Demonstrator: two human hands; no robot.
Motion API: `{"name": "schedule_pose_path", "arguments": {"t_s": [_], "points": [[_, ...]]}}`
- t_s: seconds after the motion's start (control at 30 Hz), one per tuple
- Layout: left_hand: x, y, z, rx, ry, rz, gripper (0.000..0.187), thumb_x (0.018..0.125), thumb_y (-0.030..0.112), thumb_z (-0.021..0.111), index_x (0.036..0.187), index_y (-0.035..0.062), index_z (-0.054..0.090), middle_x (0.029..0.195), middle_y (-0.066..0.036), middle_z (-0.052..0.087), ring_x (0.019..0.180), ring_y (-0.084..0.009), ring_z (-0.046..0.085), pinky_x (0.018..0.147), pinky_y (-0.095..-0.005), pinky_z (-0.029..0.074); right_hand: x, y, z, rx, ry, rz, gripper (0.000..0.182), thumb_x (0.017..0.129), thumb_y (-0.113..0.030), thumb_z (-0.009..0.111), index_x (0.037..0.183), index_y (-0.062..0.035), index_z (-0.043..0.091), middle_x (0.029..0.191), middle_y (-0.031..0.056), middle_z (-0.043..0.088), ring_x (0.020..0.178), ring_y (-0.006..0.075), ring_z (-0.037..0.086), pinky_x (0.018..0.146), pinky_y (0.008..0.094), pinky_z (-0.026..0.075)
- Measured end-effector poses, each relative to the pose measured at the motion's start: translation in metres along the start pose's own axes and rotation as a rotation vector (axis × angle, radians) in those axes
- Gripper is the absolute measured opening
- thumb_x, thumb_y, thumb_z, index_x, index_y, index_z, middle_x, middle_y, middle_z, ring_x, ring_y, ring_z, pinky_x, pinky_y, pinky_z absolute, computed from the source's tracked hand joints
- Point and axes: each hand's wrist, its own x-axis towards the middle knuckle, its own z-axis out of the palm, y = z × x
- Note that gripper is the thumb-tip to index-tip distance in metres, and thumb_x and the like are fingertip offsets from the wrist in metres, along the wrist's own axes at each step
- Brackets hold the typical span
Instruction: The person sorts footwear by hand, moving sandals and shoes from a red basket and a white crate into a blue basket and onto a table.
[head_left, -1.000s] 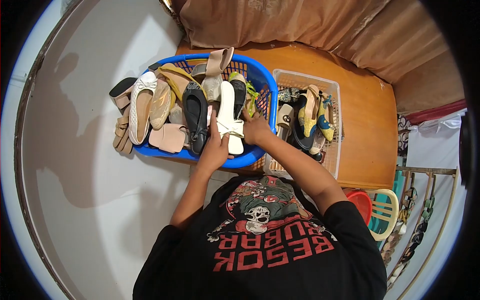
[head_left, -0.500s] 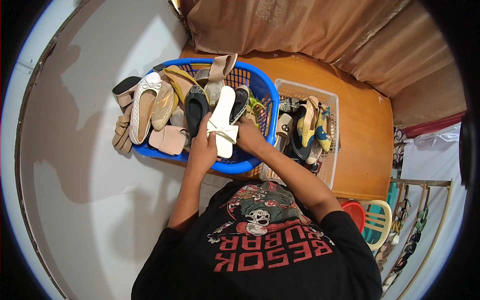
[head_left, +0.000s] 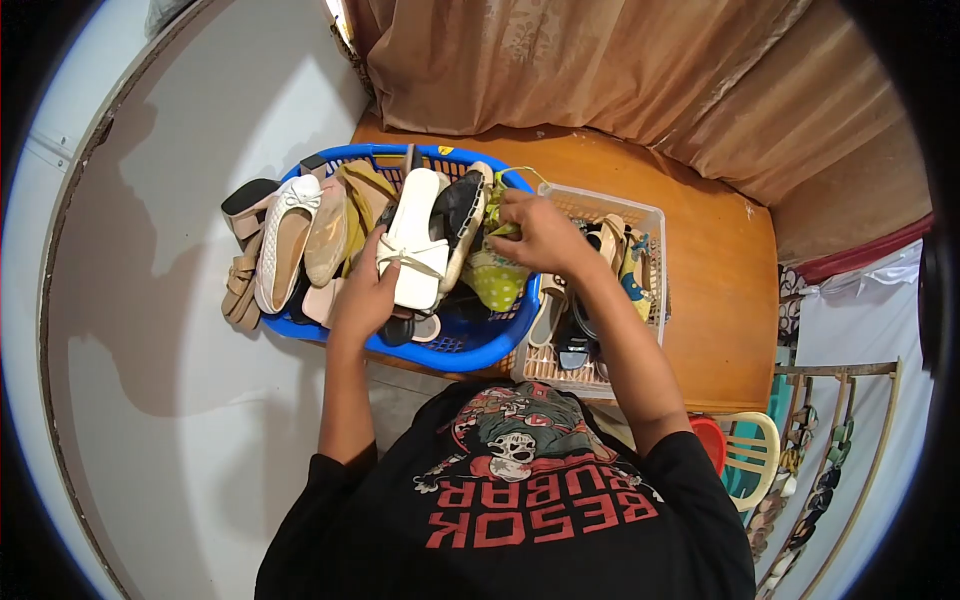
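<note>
Left hand (head_left: 362, 298) grip clamped on white sandal (head_left: 412, 240), right hand (head_left: 537, 230) grip pinching green shoe (head_left: 497, 272), above blue basket (head_left: 455, 345)

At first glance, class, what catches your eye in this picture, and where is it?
A blue basket heaped with shoes sits at the near edge of a wooden table. Over it, the left hand grips a white sandal, while the right hand lifts a green shoe. Right of it stands a clear basket, also full of shoes.
</note>
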Motion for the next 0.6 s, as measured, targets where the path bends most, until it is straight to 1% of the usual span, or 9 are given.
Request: {"name": "schedule_pose_path", "arguments": {"t_s": [0.03, 0.13, 0.2, 0.27, 0.3, 0.4, 0.43, 0.53, 0.6], "points": [[0.004, -0.006, -0.001, 0.167, -0.022, 0.077, 0.058, 0.099, 0.011, 0.058, 0.152, 0.0023, 0.038, 0.135, -0.027, 0.059, 0.127, -0.0346, 0.059, 0.109, -0.041, 0.043, -0.002, 0.004, -0.008, -0.008, -0.052, 0.007, 0.029, 0.078, -0.019, 0.078, 0.077, 0.0042, 0.06, 0.086, 0.0199, 0.058, 0.081, 0.0384, 0.06, 0.073, 0.0454, 0.048], [0.013, -0.015, 0.004, 0.166, -0.106, 0.093, 0.063, 0.095, 0.014, 0.062, 0.151, 0.0004, 0.038, 0.138, -0.029, 0.057, 0.131, -0.0389, 0.056, 0.111, -0.0401, 0.041, -0.007, 0.003, -0.013, -0.003, -0.095, 0.035, 0.031, 0.078, -0.018, 0.08, 0.077, 0.0039, 0.058, 0.087, 0.0184, 0.057, 0.081, 0.0377, 0.06, 0.072, 0.0451, 0.047], [0.014, -0.025, 0.011, 0.215, -0.137, 0.032, 0.07, 0.092, 0.016, 0.065, 0.151, -0.004, 0.035, 0.142, -0.032, 0.052, 0.135, -0.0429, 0.05, 0.113, -0.0414, 0.039, -0.01, 0.004, -0.007, -0.052, -0.061, -0.051, 0.031, 0.077, -0.017, 0.081, 0.079, 0.0034, 0.058, 0.091, 0.0167, 0.058, 0.083, 0.0381, 0.06, 0.072, 0.045, 0.047], [0.012, -0.044, 0.02, 0.545, -0.165, 0.066, 0.075, 0.09, 0.017, 0.067, 0.151, -0.008, 0.032, 0.146, -0.035, 0.045, 0.139, -0.0476, 0.043, 0.115, -0.0439, 0.037, -0.011, -0.004, -0.001, -0.092, -0.068, -0.028, 0.031, 0.076, -0.017, 0.081, 0.079, 0.003, 0.058, 0.093, 0.0162, 0.058, 0.085, 0.0384, 0.06, 0.073, 0.0452, 0.047], [0.006, -0.037, 0.026, 0.557, -0.194, -0.018, 0.08, 0.09, 0.017, 0.066, 0.154, -0.0084, 0.025, 0.153, -0.035, 0.029, 0.141, -0.052, 0.035, 0.117, -0.0474, 0.035, -0.012, -0.009, 0.002, -0.13, -0.077, -0.009, 0.031, 0.076, -0.016, 0.082, 0.08, 0.0026, 0.058, 0.094, 0.0156, 0.058, 0.086, 0.0387, 0.06, 0.073, 0.0454, 0.048], [-0.015, -0.028, 0.05, 0.589, -0.054, 0.064, 0.088, 0.088, 0.018, 0.067, 0.157, -0.0057, 0.018, 0.158, -0.033, 0.017, 0.143, -0.0542, 0.026, 0.118, -0.0523, 0.03, -0.011, -0.017, 0.006, -0.127, 0.0, 0.066, 0.031, 0.075, -0.017, 0.083, 0.08, 0.0018, 0.059, 0.093, 0.016, 0.058, 0.088, 0.0393, 0.061, 0.075, 0.0466, 0.048], [-0.024, -0.02, 0.058, 0.645, -0.063, 0.012, 0.097, 0.084, 0.021, 0.071, 0.159, -0.0017, 0.014, 0.161, -0.03, 0.01, 0.146, -0.0537, 0.019, 0.119, -0.0585, 0.025, -0.01, -0.017, 0.008, -0.124, -0.002, 0.072, 0.031, 0.075, -0.017, 0.083, 0.08, 0.0018, 0.059, 0.093, 0.016, 0.058, 0.088, 0.0393, 0.061, 0.075, 0.0466, 0.048], [-0.049, 0.019, 0.088, 0.924, 0.127, 0.237, 0.113, 0.075, 0.026, 0.082, 0.161, 0.0034, 0.012, 0.161, -0.029, 0.012, 0.147, -0.0493, 0.018, 0.121, -0.0603, 0.013, -0.005, -0.016, 0.012, -0.134, 0.005, 0.213, 0.028, 0.075, -0.023, 0.081, 0.084, -0.0015, 0.066, 0.096, 0.0135, 0.063, 0.092, 0.0379, 0.065, 0.078, 0.0487, 0.052], [-0.049, 0.031, 0.102, 0.866, 0.031, 0.282, 0.115, 0.073, 0.028, 0.084, 0.16, 0.0038, 0.013, 0.16, -0.029, 0.016, 0.146, -0.0477, 0.02, 0.119, -0.0604, 0.015, -0.004, -0.018, 0.017, -0.176, 0.03, 0.19, 0.029, 0.076, -0.025, 0.081, 0.085, -0.0017, 0.067, 0.096, 0.0138, 0.063, 0.089, 0.0386, 0.065, 0.078, 0.0492, 0.052]]}}
